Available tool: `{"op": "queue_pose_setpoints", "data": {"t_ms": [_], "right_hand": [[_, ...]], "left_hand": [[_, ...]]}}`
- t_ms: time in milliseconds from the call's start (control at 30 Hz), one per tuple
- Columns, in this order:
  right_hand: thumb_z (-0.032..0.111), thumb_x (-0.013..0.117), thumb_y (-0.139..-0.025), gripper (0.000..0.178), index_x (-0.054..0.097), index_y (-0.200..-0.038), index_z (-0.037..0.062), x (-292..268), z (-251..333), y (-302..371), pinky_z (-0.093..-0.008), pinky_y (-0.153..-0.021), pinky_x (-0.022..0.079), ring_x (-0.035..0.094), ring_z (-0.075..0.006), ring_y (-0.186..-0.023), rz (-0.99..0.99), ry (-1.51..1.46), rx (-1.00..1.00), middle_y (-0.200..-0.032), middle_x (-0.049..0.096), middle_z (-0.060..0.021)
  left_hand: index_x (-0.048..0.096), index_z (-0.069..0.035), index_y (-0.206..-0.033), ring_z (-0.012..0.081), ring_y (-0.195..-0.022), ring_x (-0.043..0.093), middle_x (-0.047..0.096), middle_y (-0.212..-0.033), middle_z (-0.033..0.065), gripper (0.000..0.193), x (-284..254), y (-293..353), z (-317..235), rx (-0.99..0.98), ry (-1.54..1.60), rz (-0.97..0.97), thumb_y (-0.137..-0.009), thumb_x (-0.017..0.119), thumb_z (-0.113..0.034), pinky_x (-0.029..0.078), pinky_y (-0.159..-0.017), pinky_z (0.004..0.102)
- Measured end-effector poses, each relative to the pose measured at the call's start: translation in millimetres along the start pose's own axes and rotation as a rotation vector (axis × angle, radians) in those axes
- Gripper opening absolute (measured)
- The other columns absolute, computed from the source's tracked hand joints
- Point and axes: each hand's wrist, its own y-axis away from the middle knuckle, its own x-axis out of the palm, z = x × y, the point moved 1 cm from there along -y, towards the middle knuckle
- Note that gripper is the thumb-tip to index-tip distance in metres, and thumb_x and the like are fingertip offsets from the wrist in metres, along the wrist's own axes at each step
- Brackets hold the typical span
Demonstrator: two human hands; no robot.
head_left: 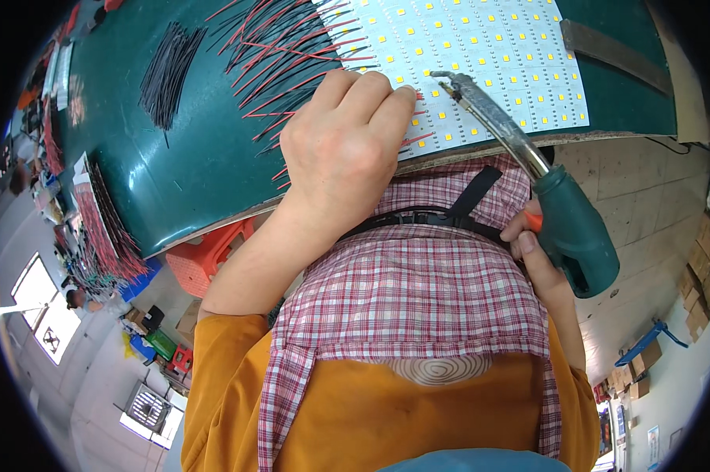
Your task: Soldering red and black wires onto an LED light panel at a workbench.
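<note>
Gripping soldering iron [569, 211]; cardboard boxes [697, 287] beyond

The soldering iron [556, 197] (green-handled) slants over white LED sheeting [481, 47].

The right hand [533, 245] grips the soldering iron [561, 197], extended over the LED panel [493, 39]. The curled left hand [345, 141] is at the panel's left edge.

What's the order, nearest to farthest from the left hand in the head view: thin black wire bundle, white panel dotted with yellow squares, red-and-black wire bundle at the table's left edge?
From the left hand:
1. White panel: partly behind the hand, extending right.
2. Black wire bundle: left, on the green tabletop.
3. Red-and-black wire bundle: farther left, at its edge.
</note>
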Motion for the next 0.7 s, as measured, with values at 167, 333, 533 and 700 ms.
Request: {"op": "queue_pose_setpoints", "data": {"t_ms": [167, 333, 533, 700], "right_hand": [[0.002, 0.059, -0.087, 0.011, 0.062, -0.097, 0.0023, 3, 1, -6, -0.0289, -0.072, 0.049, 0.060, -0.0139, -0.078, 0.024, 0.097, -0.012, -0.083, 0.064, -0.0050], [0.002, 0.060, -0.087, 0.006, 0.062, -0.092, 0.0028, 5, 1, -9, -0.0296, -0.072, 0.050, 0.061, -0.0152, -0.078, 0.000, 0.124, 0.013, -0.082, 0.064, -0.0056], [0.012, 0.056, -0.090, 0.011, 0.056, -0.097, 0.0036, 4, -1, -10, -0.0207, -0.061, 0.042, 0.047, -0.0045, -0.064, 0.036, 0.192, -0.040, -0.081, 0.059, -0.0027], [0.012, 0.056, -0.090, 0.016, 0.054, -0.103, 0.0029, 3, 5, -13, -0.0211, -0.061, 0.041, 0.047, -0.0052, -0.064, 0.097, 0.343, -0.029, -0.082, 0.059, -0.0040]], "left_hand": [[0.069, -0.008, -0.085, 0.0208, -0.070, 0.059, 0.061, -0.076, 0.0032, 0.022, -4, -6, 6, -0.016, 0.148, 0.034, -0.066, 0.068, 0.003, 0.048, -0.059, 0.0308], [0.068, -0.009, -0.083, 0.0197, -0.068, 0.057, 0.059, -0.075, 0.0018, 0.019, 5, -9, 15, -0.012, 0.069, -0.034, -0.066, 0.066, 0.000, 0.047, -0.057, 0.0303], [0.068, -0.009, -0.082, 0.0180, -0.068, 0.055, 0.056, -0.074, 0.0003, 0.021, 12, -8, 14, 0.041, -0.003, -0.089, -0.062, 0.065, -0.004, 0.046, -0.054, 0.0289], [0.067, -0.008, -0.082, 0.0180, -0.068, 0.055, 0.056, -0.074, 0.0011, 0.022, 12, -8, 12, 0.047, -0.025, -0.080, -0.061, 0.064, -0.004, 0.046, -0.053, 0.0287]]}}
